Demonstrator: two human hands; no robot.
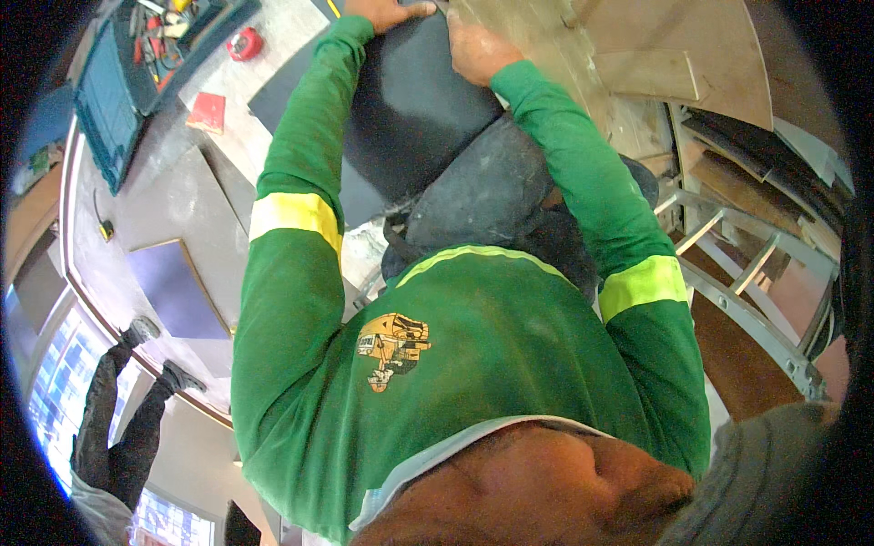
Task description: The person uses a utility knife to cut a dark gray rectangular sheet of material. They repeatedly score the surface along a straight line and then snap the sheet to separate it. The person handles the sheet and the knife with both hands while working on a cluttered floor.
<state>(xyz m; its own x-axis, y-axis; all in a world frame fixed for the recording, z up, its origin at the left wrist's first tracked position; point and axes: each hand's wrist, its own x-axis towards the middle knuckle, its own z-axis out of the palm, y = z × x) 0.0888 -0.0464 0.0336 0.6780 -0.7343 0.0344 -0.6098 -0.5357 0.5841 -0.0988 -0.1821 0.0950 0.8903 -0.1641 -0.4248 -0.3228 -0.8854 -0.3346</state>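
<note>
Left hand (pixel 387 12) and right hand (pixel 481 48) close together over the far part of a dark panel (pixel 401 127).
The left thumb stretches toward the right hand, whose fingers curl by the panel's right edge; with both cut off or turned away, I cannot tell whether either clamps anything. The panel lies before the person's knees.

Sheet (pixel 401 127) before the person (pixel 492 337), toolbox (pixel 109 105) to its left, ladder (pixel 756 264) to the person's right.
</note>
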